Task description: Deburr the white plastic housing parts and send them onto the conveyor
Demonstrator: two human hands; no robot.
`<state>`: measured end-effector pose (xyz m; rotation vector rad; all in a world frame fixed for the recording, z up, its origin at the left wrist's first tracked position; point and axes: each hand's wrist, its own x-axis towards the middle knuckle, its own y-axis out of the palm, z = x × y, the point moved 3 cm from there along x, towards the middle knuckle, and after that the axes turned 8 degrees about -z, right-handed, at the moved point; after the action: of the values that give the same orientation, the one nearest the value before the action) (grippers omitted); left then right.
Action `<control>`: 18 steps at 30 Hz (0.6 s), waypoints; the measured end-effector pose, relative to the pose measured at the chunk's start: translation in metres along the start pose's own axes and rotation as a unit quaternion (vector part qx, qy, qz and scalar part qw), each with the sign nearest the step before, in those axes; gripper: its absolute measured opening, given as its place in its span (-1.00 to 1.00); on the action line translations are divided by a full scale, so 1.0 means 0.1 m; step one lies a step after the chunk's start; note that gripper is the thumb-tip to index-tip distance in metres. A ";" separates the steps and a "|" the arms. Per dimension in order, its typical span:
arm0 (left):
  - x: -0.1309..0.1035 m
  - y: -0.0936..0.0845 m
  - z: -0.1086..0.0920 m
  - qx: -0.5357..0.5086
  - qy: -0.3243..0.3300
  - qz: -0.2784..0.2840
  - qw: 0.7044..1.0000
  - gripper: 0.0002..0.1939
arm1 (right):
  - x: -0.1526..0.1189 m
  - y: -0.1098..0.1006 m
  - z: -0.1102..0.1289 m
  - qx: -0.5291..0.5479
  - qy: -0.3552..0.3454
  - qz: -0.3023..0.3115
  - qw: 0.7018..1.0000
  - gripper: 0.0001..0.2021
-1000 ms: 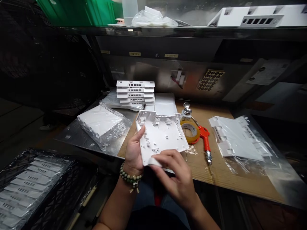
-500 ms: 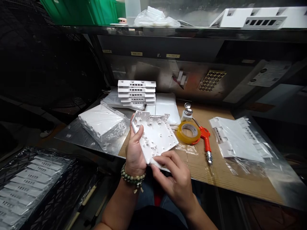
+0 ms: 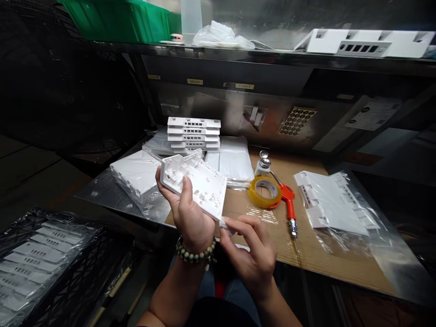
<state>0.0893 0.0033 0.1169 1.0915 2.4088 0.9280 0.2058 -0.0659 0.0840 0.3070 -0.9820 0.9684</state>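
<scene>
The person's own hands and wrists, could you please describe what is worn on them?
The left hand is ungloved, with a bracelet of round, mottled green and pale beads, with small tassels, at the wrist. The right hand is ungloved too, its wrist bare. No sleeves show.

White housing (image 3: 195,184), one: formerly overlapping the left edge of the tape roll (image 3: 265,192), now left of and well apart from it; turned and tilted, its far left end now across the edge of the bagged housing (image 3: 136,170), left of the roll. Left hand (image 3: 194,222): shifted left, farther from the roll, wrist rolled, thumb now more upright over the rim. White wad (image 3: 227,226), in right hand (image 3: 250,252): formerly along the housing's near edge, now bunched at its near corner, near side of the roll. Clear sleeves (image 3: 235,156): formerly largely covered, now exposed beyond the roll, to its left
</scene>
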 end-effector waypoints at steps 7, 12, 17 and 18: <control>-0.01 0.00 -0.01 -0.025 -0.031 0.024 0.999 -0.22 | -0.03 -0.02 0.02 0.036 0.013 0.021 0.999 -0.69; 0.12 -0.08 -0.02 -0.050 -0.053 0.060 0.996 -0.32 | -0.02 -0.08 -0.12 0.009 0.055 0.022 0.998 -0.73; 0.20 -0.14 -0.03 -0.066 -0.113 0.088 0.988 -0.48 | 0.04 -0.14 -0.10 0.039 0.081 0.034 0.995 -0.77; 0.20 -0.15 -0.03 -0.068 -0.129 0.084 0.986 -0.49 | 0.04 -0.11 -0.05 0.050 0.076 0.044 0.995 -0.77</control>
<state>0.0671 0.0102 0.1083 1.2906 2.0411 0.9232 0.2183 -0.0664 0.0867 0.2711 -0.8140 1.1071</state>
